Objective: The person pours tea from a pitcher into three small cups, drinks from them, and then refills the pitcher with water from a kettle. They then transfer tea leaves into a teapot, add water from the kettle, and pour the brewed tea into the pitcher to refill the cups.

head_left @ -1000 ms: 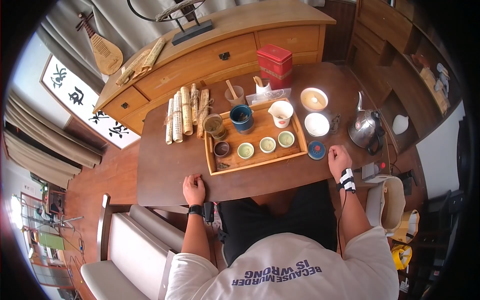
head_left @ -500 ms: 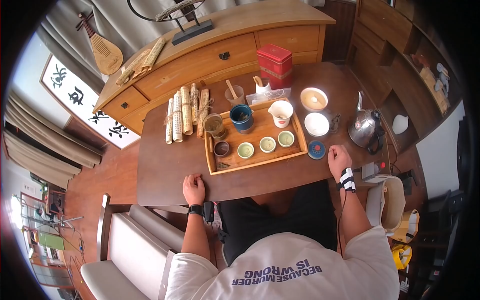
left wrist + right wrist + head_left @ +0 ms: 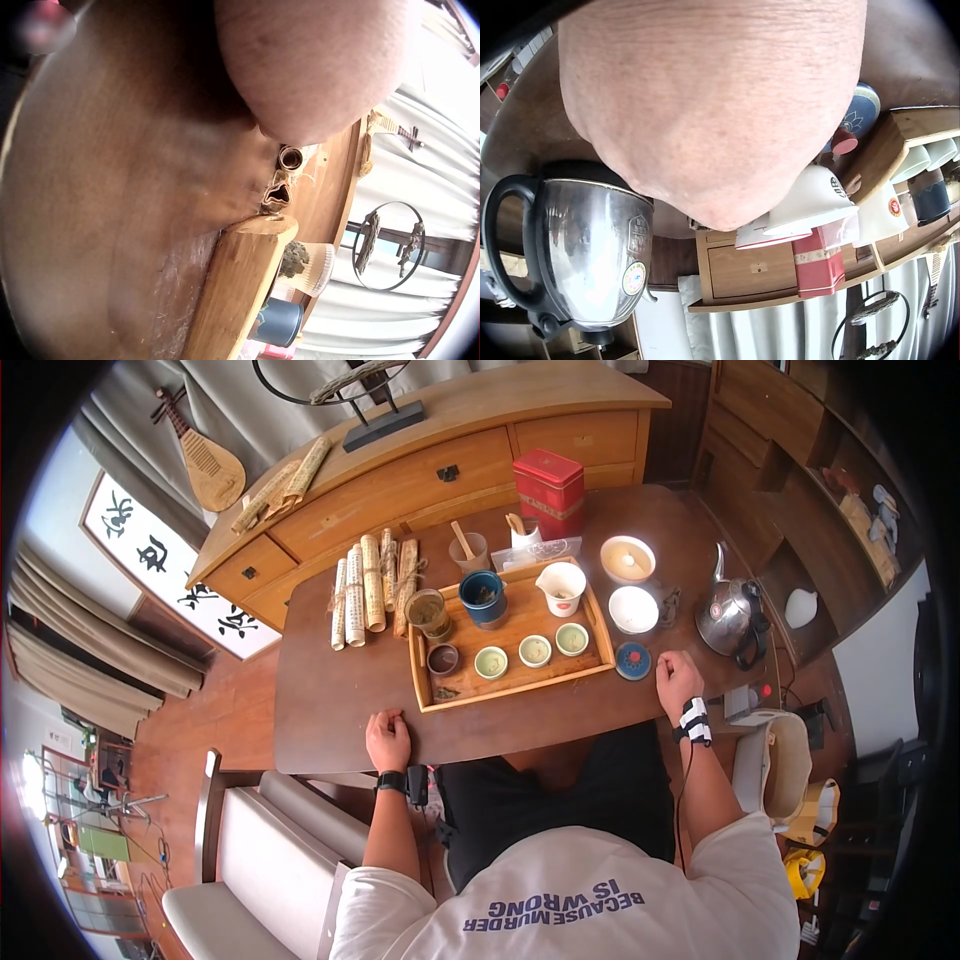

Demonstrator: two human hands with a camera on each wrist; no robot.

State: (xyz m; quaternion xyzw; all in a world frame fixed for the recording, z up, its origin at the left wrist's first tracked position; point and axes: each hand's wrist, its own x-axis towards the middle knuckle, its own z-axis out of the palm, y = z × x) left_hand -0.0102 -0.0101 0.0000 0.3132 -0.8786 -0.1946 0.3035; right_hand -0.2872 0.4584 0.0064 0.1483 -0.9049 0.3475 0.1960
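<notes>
My left hand (image 3: 388,740) rests on the table's front edge with its fingers loosely curled and nothing in them. At the right, my right hand (image 3: 680,682) lies on the table just beside a round blue lid (image 3: 633,660) with a red knob, also holding nothing. Between and beyond the hands sits a wooden tray (image 3: 520,694). It bears several green cups (image 3: 491,661), a small dark cup (image 3: 443,657), a blue cup (image 3: 484,598), a white pitcher (image 3: 562,589) and a glass-like strainer cup (image 3: 429,615). A steel kettle (image 3: 600,247) stands close to the right hand in the right wrist view.
Rolled bamboo scrolls (image 3: 373,582) lie left of the tray. White bowls (image 3: 634,609) stand to its right, and a red tin (image 3: 550,495) is at the back. A wooden sideboard (image 3: 430,480) borders the table's far side; a padded chair (image 3: 270,860) is at the left.
</notes>
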